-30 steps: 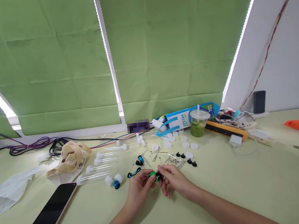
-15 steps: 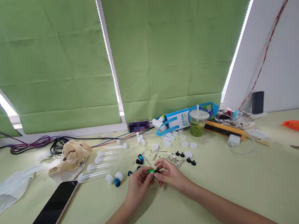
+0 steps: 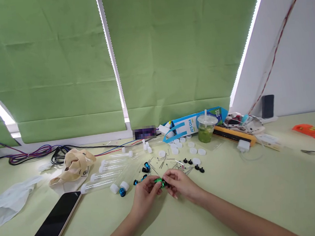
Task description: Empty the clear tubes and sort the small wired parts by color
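Note:
My left hand [image 3: 145, 194] and my right hand [image 3: 180, 184] meet over the pale green table, both pinching a small green part [image 3: 159, 181] with a black piece on its right end. Just behind the hands lie thin metal pins [image 3: 164, 163], black caps [image 3: 198, 168] and small blue and black parts [image 3: 146, 167]. A blue round part [image 3: 122, 192] rests left of my left hand beside two white caps [image 3: 119, 187].
Clear plastic tubes [image 3: 107, 172] lie to the left, with a phone [image 3: 50, 228], a beige cloth bag [image 3: 75, 166] and a white glove [image 3: 11, 199]. Farther back stand a green drink cup [image 3: 206, 128], a blue carton [image 3: 187, 124], white lids [image 3: 193, 151] and cables [image 3: 39, 152]. An orange tool [image 3: 310, 130] lies far right.
The view has shifted slightly; both hands stay together on the green part, turning it a little between the fingertips.

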`<state>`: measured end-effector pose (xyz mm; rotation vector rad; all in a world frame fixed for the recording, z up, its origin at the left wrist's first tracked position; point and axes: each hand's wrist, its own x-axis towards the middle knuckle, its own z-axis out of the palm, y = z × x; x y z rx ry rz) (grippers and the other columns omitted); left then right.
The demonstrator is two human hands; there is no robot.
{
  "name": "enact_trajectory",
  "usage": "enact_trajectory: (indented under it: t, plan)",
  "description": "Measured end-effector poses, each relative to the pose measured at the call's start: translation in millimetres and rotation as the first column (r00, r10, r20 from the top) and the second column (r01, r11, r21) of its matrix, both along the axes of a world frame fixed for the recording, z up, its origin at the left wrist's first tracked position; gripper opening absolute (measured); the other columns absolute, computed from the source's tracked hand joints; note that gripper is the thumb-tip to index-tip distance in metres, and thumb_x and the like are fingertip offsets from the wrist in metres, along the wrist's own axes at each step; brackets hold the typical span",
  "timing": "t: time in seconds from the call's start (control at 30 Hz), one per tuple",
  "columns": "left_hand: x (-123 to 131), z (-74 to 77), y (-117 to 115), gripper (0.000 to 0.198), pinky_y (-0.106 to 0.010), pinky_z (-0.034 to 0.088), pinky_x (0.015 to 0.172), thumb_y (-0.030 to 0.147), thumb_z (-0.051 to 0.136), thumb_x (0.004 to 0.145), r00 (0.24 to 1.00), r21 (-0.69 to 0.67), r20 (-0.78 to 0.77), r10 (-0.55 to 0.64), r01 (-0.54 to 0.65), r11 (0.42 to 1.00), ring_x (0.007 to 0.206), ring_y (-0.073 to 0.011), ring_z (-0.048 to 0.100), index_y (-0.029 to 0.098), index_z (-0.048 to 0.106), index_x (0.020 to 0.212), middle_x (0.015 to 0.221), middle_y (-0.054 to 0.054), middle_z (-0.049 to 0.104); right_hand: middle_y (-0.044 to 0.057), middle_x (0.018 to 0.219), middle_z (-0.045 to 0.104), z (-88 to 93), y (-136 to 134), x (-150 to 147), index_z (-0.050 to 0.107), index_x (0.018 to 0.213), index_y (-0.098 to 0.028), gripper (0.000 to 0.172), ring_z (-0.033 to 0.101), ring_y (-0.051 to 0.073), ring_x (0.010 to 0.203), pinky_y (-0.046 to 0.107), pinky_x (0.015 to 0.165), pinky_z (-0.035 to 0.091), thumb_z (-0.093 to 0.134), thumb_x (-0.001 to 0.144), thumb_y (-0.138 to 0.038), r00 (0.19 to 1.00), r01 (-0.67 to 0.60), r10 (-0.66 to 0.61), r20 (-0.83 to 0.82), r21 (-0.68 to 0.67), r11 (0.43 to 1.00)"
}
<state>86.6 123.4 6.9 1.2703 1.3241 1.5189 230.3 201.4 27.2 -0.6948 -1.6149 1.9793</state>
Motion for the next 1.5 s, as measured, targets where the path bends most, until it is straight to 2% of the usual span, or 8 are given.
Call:
enact_trajectory:
  t: [0.1, 0.23, 0.4, 0.53, 0.7, 0.87, 1.13, 1.5]
  plan:
    - [0.0, 1.3, -0.5, 0.029, -0.026, 0.046, 0.058, 0.036, 0.062, 0.075, 1.0, 0.011, 0.009, 0.004, -0.004, 1.0, 0.059, -0.0135, 0.057, 0.012, 0.06, 0.093, 0.076, -0.007, 0.066, -0.002, 0.078, 0.057, 0.5, 1.1, 1.3, 0.052, 0.09, -0.019, 0.042, 0.058, 0.01, 0.058, 0.024, 0.053, 0.049, 0.075, 0.062, -0.04, 0.996, 0.024, -0.023, -0.092, 0.013, 1.0]
    - [-0.2, 0.6, -0.8, 0.028, -0.025, 0.046, 0.058, 0.035, 0.061, 0.076, 1.0, 0.005, 0.004, -0.004, 0.004, 1.0, 0.06, -0.0134, 0.058, 0.013, 0.061, 0.094, 0.077, -0.007, 0.067, -0.002, 0.061, 0.054, -1.1, 2.6, 1.3, 0.05, 0.081, -0.016, 0.038, 0.052, 0.009, 0.043, 0.022, 0.039, 0.042, 0.055, 0.076, -0.054, 1.0, -0.019, 0.021, 0.014, -0.083, 0.996]
    - [-1.3, -1.2, -0.2, 0.026, -0.025, 0.046, 0.059, 0.034, 0.06, 0.078, 1.0, 0.014, 0.004, -0.013, 0.013, 1.0, 0.063, -0.0141, 0.058, 0.013, 0.06, 0.094, 0.081, -0.007, 0.067, -0.002, 0.079, 0.056, 0.2, 3.8, 2.3, 0.051, 0.089, -0.019, 0.041, 0.058, 0.011, 0.061, 0.024, 0.052, 0.049, 0.076, 0.061, -0.036, 0.995, 0.0, 0.0, -0.101, 0.003, 1.0]
    - [-1.4, -0.1, -0.5, 0.027, -0.025, 0.046, 0.059, 0.034, 0.061, 0.077, 1.0, 0.007, -0.009, -0.007, 0.007, 1.0, 0.061, -0.0136, 0.057, 0.013, 0.06, 0.094, 0.079, -0.007, 0.066, -0.003, 0.065, 0.052, 0.6, 3.9, 2.6, 0.05, 0.084, -0.017, 0.035, 0.053, 0.009, 0.046, 0.024, 0.042, 0.044, 0.059, 0.074, -0.05, 0.999, -0.046, 0.045, -0.012, -0.063, 0.997]
    - [-1.0, 1.7, -1.6, 0.027, -0.025, 0.046, 0.059, 0.034, 0.06, 0.077, 1.0, 0.004, -0.005, -0.005, 0.005, 1.0, 0.06, -0.0133, 0.056, 0.013, 0.06, 0.093, 0.075, -0.006, 0.065, -0.003, 0.079, 0.054, 1.3, 3.9, 2.9, 0.05, 0.085, -0.019, 0.041, 0.056, 0.009, 0.061, 0.022, 0.051, 0.047, 0.077, 0.06, -0.036, 0.995, 0.004, -0.002, -0.098, 0.023, 1.0]
    - [0.1, 5.1, -2.9, 0.026, -0.024, 0.045, 0.058, 0.034, 0.061, 0.077, 1.0, -0.003, -0.004, -0.004, 0.004, 1.0, 0.06, -0.013, 0.056, 0.013, 0.061, 0.092, 0.075, -0.005, 0.065, -0.005, 0.061, 0.049, 4.1, 2.5, 1.9, 0.047, 0.08, -0.019, 0.037, 0.049, 0.008, 0.044, 0.02, 0.038, 0.039, 0.059, 0.073, -0.053, 1.0, -0.025, 0.025, 0.008, -0.069, 0.997]
    - [-1.2, 4.6, -0.7, 0.027, -0.024, 0.045, 0.057, 0.036, 0.062, 0.076, 1.0, 0.0, 0.021, -0.002, 0.002, 1.0, 0.058, -0.0128, 0.056, 0.013, 0.061, 0.091, 0.07, -0.004, 0.064, -0.003, 0.071, 0.05, 2.1, 3.9, 2.4, 0.051, 0.085, -0.019, 0.036, 0.051, 0.009, 0.055, 0.021, 0.042, 0.044, 0.071, 0.065, -0.041, 0.999, -0.015, 0.012, -0.048, -0.05, 0.999]
    - [2.1, 6.9, -0.6, 0.032, -0.021, 0.037, 0.05, 0.043, 0.052, 0.081, 0.997, -0.008, -0.073, 0.008, -0.008, 1.0, 0.053, -0.0095, 0.046, 0.014, 0.059, 0.089, 0.068, -0.002, 0.056, -0.004, 0.062, 0.047, 0.0, -4.1, -1.2, 0.049, 0.07, -0.018, 0.026, 0.05, 0.01, 0.057, 0.022, 0.048, 0.042, 0.068, 0.069, -0.036, 0.994, -0.01, 0.035, -0.101, 0.242, 0.97]
